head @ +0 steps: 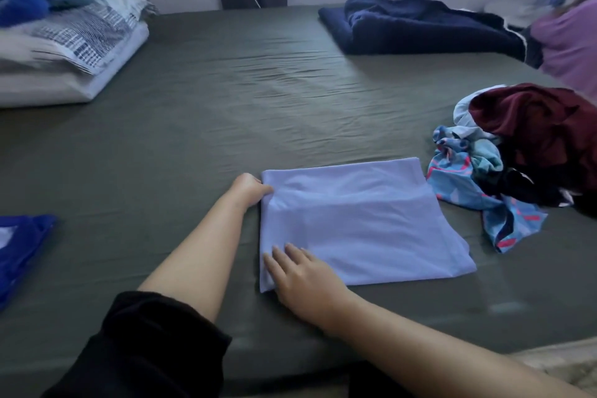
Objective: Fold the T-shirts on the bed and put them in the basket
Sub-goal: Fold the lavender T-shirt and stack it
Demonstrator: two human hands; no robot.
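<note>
On the grey-green bed (226, 100), near its front edge, lies a folded lilac T-shirt (361, 223). Left hand (250, 187) pinches the shirt's far left corner. Right hand (303, 275) rests flat on its near left corner, fingers straight. Just right of the shirt sits a heap of unfolded clothes (523, 152); a blue basket (19, 245) stands well left of it.

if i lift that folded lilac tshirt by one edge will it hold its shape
Probably not: the lilac T-shirt lies thin and flat, so it likely droops and unfolds. It looks light. The left hand grips its far corner; lifting from both ends seems safer.
</note>
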